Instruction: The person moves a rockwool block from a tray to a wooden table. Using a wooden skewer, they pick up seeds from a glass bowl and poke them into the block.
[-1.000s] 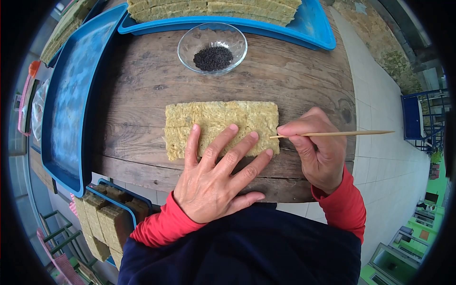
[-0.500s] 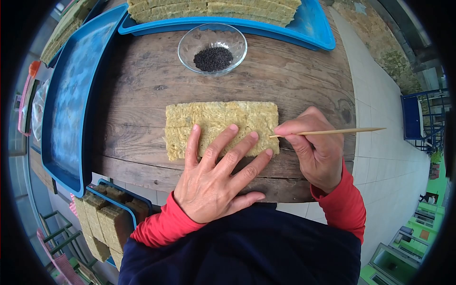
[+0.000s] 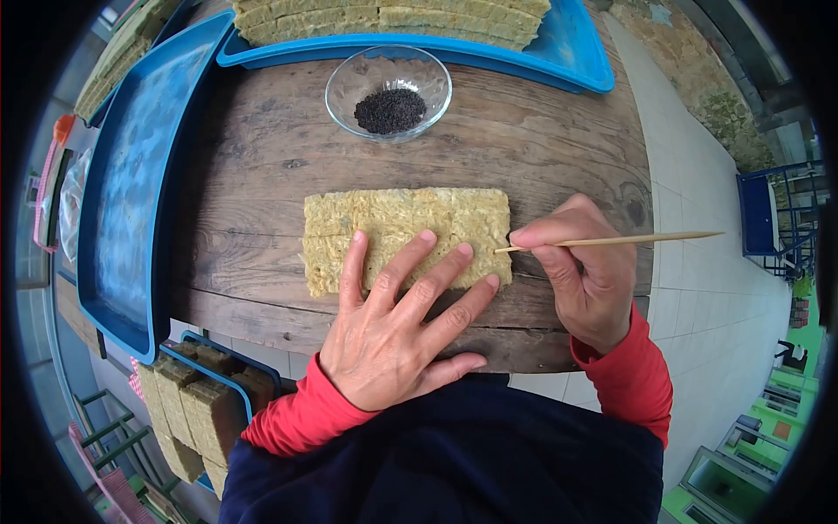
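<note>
A yellowish, fibrous slab that looks like rockwool point(image 3: 393, 214) lies flat on the wooden table point(image 3: 253, 175). Spread across its front half are the fingers of my left hand point(image 3: 397, 323), resting on top with the thumb off the near edge. My right hand point(image 3: 589, 271) pinches a thin wooden skewer point(image 3: 646, 238) just right of the slab. One end of the skewer reaches the slab's right part, beside my left fingers; the other, pointed end sticks out to the right. Small holes dot the slab's surface.
Behind the slab stands a glass bowl point(image 3: 388, 65) holding small black seeds point(image 3: 390, 111). A blue tray point(image 3: 585, 61) with more slabs point(image 3: 305, 22) is at the back. Another blue tray point(image 3: 92, 262) lies along the left. Stacked blocks point(image 3: 209, 406) sit below left.
My right hand and the skewer have shifted slightly to the right. My left hand stays spread on the slab.
</note>
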The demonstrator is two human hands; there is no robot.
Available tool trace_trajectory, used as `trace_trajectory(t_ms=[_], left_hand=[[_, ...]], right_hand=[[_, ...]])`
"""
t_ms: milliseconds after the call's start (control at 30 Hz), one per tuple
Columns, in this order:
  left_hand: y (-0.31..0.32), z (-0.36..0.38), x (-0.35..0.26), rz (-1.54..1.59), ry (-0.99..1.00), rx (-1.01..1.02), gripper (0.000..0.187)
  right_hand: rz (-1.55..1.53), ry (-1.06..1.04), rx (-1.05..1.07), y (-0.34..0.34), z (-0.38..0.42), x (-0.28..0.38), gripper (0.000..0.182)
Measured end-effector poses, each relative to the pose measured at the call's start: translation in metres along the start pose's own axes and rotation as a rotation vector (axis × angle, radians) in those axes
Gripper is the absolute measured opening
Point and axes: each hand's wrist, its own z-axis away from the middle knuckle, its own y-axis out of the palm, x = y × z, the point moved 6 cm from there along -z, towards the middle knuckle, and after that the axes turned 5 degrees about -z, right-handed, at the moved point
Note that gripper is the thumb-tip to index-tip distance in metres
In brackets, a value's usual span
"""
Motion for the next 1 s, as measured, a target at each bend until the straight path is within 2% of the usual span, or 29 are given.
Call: trace_trajectory(t_ms=[467, 533, 733, 1000], left_hand=[[0.001, 0.001, 0.000, 0.005, -0.001, 0.001, 0.062], [-0.005, 0.003, 0.000, -0.018, -0.008, -0.123, 0.059], [-0.007, 0.012, -0.001, -0.034, -0.008, -0.262, 0.053], [-0.004, 0.009, 0.000, -0.026, -0.018, -0.245, 0.053]], right_hand=[[0.013, -0.008, 0.038, 0.003, -0.001, 0.002, 0.009], [-0.011, -0.017, 0.024, 0.001, 0.000, 0.004, 0.009], [-0.059, -0.032, 0.077, 0.007, 0.002, 0.004, 0.011], [-0.007, -0.061, 0.129, 0.013, 0.000, 0.010, 0.010]])
